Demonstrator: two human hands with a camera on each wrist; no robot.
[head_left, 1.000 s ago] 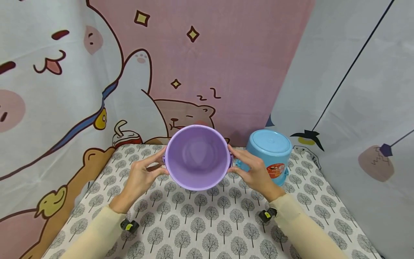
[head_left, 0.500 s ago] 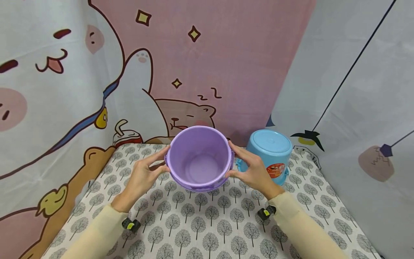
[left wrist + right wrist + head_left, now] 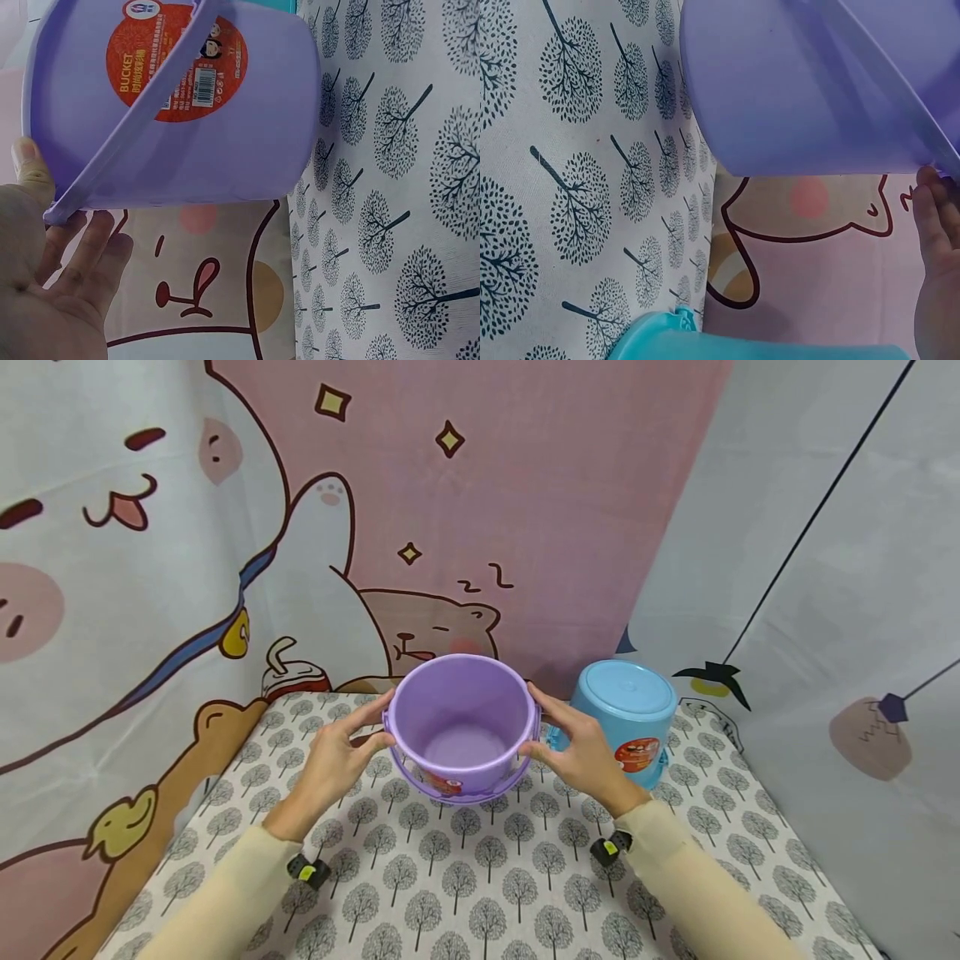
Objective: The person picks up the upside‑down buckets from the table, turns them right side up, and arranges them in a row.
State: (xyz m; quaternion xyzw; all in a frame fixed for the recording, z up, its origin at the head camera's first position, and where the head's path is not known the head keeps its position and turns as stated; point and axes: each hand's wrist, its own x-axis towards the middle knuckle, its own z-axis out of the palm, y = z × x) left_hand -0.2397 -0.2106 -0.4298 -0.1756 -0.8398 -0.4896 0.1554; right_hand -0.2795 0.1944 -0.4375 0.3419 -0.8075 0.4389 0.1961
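Between my two hands is a purple bucket (image 3: 465,718), mouth up and tilted a little toward me. My left hand (image 3: 333,768) grips its rim at the left, thumb on the near side and fingers behind. At the opposite side my right hand (image 3: 581,752) grips the rim the same way. The handle (image 3: 142,105) hangs down across the bucket's front, over a round red label (image 3: 176,64) reading BUCKET, as the left wrist view shows. In the right wrist view the bucket's bottom edge is close to the tablecloth.
A light blue bucket (image 3: 626,714) stands upside down at the back right, just beyond my right hand, with a red label (image 3: 637,754) on its side. The table wears a tree-print cloth (image 3: 457,885). A cartoon-printed curtain (image 3: 525,485) hangs behind it.
The purple bucket has tipped from its mouth facing me to nearly upright, so its label and hanging handle now show at the front. Both hands keep their hold; the blue bucket stays put.
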